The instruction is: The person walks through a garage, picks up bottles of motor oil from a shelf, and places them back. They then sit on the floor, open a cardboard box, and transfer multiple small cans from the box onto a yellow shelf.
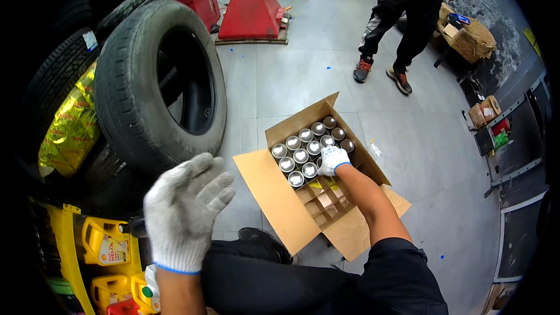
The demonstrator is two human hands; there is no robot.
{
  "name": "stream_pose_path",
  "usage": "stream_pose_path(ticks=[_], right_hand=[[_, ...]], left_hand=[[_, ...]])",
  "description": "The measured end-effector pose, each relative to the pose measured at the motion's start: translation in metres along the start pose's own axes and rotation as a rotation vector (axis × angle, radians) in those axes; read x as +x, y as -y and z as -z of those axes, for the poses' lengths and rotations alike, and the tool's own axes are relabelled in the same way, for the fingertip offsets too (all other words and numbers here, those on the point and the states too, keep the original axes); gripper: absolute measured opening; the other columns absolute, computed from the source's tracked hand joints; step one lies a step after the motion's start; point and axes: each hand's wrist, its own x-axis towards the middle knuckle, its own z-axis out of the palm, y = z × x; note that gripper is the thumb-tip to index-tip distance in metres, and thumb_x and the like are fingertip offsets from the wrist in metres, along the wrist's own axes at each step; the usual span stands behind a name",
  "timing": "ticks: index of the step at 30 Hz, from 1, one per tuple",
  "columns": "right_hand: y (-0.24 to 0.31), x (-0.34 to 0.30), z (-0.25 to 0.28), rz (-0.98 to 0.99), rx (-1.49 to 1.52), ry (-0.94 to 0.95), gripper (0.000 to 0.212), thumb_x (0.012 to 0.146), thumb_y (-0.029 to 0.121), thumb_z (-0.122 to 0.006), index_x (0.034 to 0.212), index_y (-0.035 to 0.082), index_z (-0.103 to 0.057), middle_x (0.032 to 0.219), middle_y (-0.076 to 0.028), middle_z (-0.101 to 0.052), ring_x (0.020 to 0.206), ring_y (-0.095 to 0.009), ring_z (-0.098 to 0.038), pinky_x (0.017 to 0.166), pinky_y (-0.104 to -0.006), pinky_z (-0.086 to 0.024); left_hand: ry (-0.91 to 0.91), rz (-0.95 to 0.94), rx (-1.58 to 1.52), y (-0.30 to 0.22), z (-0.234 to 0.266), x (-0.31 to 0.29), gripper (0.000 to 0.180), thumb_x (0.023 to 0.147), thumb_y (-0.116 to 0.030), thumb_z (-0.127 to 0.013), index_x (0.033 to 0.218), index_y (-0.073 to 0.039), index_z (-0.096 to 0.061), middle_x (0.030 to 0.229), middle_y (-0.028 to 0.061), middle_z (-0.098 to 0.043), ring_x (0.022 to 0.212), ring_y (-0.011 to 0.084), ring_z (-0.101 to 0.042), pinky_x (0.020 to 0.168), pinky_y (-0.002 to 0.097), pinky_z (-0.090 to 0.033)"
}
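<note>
An open cardboard box [261, 188] stands on the floor in front of me, its flaps folded out. Several metal cans [300, 156] with shiny silver tops stand upright in its divider cells, in the far part. The cardboard divider [320, 209] in the near part has bare cells. My right hand [334, 160], in a white knit glove with blue dots, reaches into the box and closes on a can among the others; its fingertips are partly hidden. My left hand [185, 207], in a greyish white glove, is raised left of the box, fingers stretched out, holding nothing.
A large tyre [131, 93] leans at the left among other tyres. Below it, a yellow rack [65, 256] holds yellow jugs [108, 245]. A red machine [251, 14] stands at the back. Another person [402, 17] stands at the far right, near a brown stool [475, 38].
</note>
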Motion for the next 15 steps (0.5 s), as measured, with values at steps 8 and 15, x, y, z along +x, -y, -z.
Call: stream_pose_path(ticks=[8,15], right_hand=[[0.023,-0.135,0.122,0.328,0.172,-0.658,0.073,0.074,0.042,-0.088,0.132,0.002,-0.067,0.123,-0.02,-0.071,0.118,-0.039,-0.071,0.096,-0.0496,-0.063],[0.091,-0.254,0.179,1.107,0.446,-0.872,0.067,0.083,0.036,-0.092,0.136,0.005,-0.068,0.125,-0.019,-0.073,0.115,-0.039,-0.074,0.095,-0.0479,-0.062]], left_hand=[[-0.135,0.308,0.039,0.06,0.005,0.019,0.096,0.102,-0.049,-0.072,0.17,0.007,-0.034,0.167,0.0302,-0.046,0.147,0.046,-0.055,0.118,0.0651,-0.048],[0.026,0.197,-0.107,0.087,-0.021,0.016,0.05,0.108,-0.041,-0.073,0.14,-0.005,-0.059,0.126,0.0211,-0.069,0.114,0.0341,-0.076,0.097,0.0587,-0.067]])
